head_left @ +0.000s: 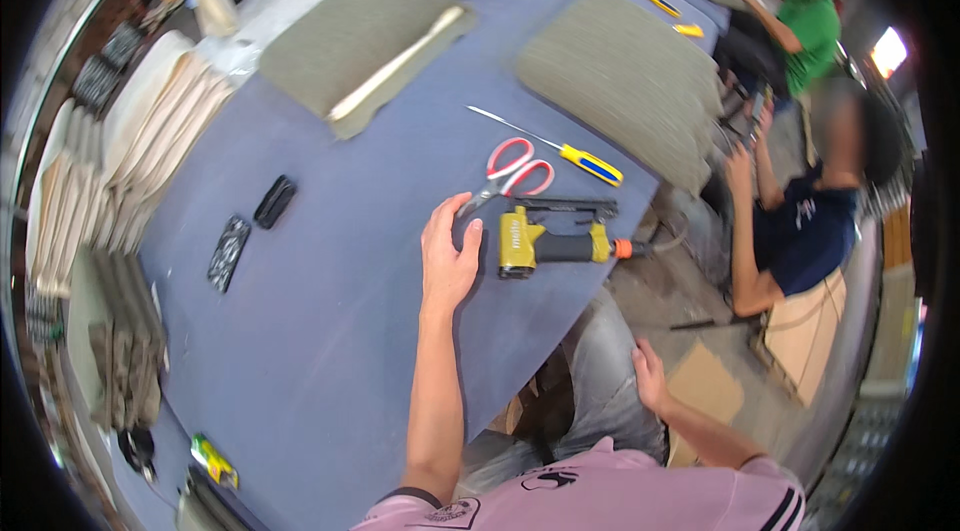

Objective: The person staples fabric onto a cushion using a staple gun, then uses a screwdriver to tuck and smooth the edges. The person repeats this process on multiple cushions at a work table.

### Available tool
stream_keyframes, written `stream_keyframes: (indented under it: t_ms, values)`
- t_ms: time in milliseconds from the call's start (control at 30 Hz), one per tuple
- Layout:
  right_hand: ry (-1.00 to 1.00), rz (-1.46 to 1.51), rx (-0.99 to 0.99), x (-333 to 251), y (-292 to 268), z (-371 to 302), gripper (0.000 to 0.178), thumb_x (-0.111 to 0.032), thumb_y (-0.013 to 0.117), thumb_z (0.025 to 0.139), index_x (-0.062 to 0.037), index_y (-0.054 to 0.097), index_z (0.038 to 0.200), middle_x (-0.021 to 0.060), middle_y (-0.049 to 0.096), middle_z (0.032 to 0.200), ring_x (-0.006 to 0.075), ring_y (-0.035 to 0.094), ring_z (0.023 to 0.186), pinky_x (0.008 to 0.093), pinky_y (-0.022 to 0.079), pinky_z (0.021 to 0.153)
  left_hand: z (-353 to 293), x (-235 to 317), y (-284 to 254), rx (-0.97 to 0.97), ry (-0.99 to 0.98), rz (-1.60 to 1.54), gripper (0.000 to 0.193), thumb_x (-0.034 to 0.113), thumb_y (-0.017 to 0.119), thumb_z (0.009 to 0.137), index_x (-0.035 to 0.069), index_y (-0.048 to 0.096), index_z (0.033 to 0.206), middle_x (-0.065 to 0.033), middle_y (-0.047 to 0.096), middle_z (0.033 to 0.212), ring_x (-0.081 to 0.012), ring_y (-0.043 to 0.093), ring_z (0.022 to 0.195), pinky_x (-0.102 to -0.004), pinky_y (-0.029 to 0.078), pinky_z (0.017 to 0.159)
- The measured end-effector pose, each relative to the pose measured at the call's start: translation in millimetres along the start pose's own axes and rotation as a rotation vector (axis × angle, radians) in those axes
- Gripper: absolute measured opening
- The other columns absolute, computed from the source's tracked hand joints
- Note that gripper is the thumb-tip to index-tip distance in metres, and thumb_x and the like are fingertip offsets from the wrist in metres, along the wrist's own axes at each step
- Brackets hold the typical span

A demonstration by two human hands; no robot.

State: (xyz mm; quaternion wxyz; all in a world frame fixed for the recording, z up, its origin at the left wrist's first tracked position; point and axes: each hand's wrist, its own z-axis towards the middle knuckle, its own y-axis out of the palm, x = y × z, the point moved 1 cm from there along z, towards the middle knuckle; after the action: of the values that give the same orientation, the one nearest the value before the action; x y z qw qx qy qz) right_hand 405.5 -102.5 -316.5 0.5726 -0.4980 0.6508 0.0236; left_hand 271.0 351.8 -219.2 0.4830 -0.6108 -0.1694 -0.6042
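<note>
My left hand (450,259) lies on the blue-grey tabletop (330,351), fingers and thumb apart, holding nothing. Its fingertips reach the blades of red-and-white-handled scissors (518,171); whether they touch is hard to tell. Just right of this hand lies a yellow-green pneumatic staple gun (557,243) with a black grip, its orange connector joined to a hose. Beyond it is a screwdriver (590,163) with a yellow-and-blue handle and a long thin shaft. My right hand (650,378) hangs off the table by my jeans-clad leg, fingers loosely extended and nothing seen in them.
Grey-green cushions (620,81) lie on the far part of the table, another cushion (360,41) farther left. A black case (275,201) and a patterned black object (229,253) sit at left, near stacked fabric pieces (150,141). A person (805,231) sits at right; others work farther off.
</note>
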Motion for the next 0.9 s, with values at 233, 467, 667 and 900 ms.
stream_keyframes:
  t_ms: [233, 467, 667, 900]
  values:
    - [0.074, 0.067, -0.043, 54.9, -8.9, 20.6, 0.057, -0.041, 0.053, 0.12, 0.0049, 0.064, 0.152, 0.0261, 0.078, 0.136, 0.0337, 0.073, 0.128, 0.0452, 0.054, 0.112, 147.1, -86.9, -65.9, 0.541, -0.383, -0.607, 0.074, 0.032, 0.075, 0.111, 0.004, 0.044, 0.171, -0.0227, 0.059, 0.156, -0.0365, 0.077, 0.116, -0.0454, 0.069, 0.089]
    - [0.012, 0.082, -0.195, 24.8, -8.1, 30.6, 0.059, -0.051, 0.055, 0.116, -0.0055, 0.067, 0.151, 0.0286, 0.079, 0.133, 0.0499, 0.074, 0.125, 0.054, 0.058, 0.108, 273.6, -204.0, -194.1, 0.444, -0.846, -0.477, 0.065, 0.071, 0.072, 0.106, 0.008, 0.067, 0.116, -0.0039, 0.067, 0.087, -0.0147, 0.066, 0.067, -0.0279, 0.049, 0.051]
    - [-0.055, 0.044, -0.107, 35.9, -8.1, 28.8, 0.062, -0.054, 0.054, 0.116, -0.0042, 0.068, 0.151, 0.0295, 0.079, 0.129, 0.0513, 0.075, 0.121, 0.0549, 0.057, 0.108, 288.2, -175.4, -167.5, 0.357, -0.82, -0.5, 0.052, 0.069, 0.059, 0.115, 0.018, 0.065, 0.108, 0.0053, 0.058, 0.07, -0.012, 0.069, 0.068, -0.028, 0.035, 0.047]
    - [-0.068, -0.124, -0.071, 45.3, -20.9, 24.2, 0.057, -0.049, 0.061, 0.113, -0.0062, 0.069, 0.15, 0.0248, 0.074, 0.143, 0.0469, 0.07, 0.134, 0.0536, 0.056, 0.113, 302.6, -51.0, -153.6, 0.271, -0.293, -0.498, 0.05, 0.058, 0.064, 0.116, 0.018, 0.067, 0.146, -0.0008, 0.078, 0.113, -0.0133, 0.077, 0.111, -0.0305, 0.052, 0.083]
